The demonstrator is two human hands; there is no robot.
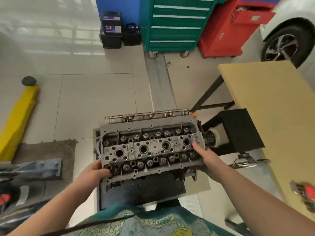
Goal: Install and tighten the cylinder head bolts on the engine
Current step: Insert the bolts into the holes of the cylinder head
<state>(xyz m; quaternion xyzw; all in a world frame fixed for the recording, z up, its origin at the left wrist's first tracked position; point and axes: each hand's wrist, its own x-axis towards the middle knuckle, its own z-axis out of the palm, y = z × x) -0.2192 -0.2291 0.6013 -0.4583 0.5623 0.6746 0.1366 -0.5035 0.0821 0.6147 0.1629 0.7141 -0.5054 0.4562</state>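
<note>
A grey cylinder head (151,147) with several round bores and valve springs sits on top of the engine (143,186) in the middle of the view. My left hand (95,171) grips its near left corner, thumb curled over the top edge. My right hand (207,156) holds the right end, thumb lying on the top face and fingers hidden under the edge. No bolts or tools show in either hand.
A yellow table (272,116) stands to the right with a red-and-metal tool (305,193) on it. A yellow lift arm (18,114) lies at the left. Green (177,23) and red (228,28) tool cabinets, batteries (111,28) and a car wheel (283,46) are at the back.
</note>
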